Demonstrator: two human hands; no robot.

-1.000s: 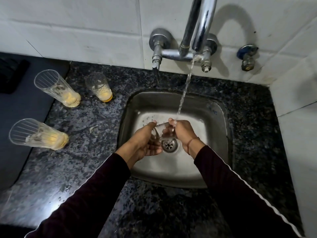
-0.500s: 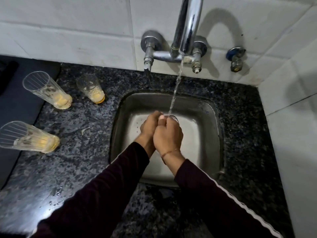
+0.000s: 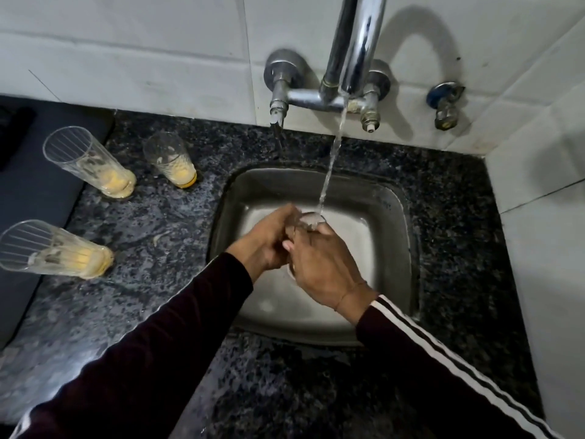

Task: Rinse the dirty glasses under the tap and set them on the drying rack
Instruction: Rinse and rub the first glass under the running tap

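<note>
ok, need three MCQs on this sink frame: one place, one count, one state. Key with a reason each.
1. The dirty glasses stand where?
A in the sink
B on the counter, left of the sink
C on a rack

2. How many dirty glasses stand there?
A two
B three
C five

3. The tap is:
A running
B off
C dripping

Key:
1 B: the dirty glasses stand on the counter, left of the sink.
2 B: three with yellow residue.
3 A: the tap pours into the glass held by the left hand and right hand.
</note>
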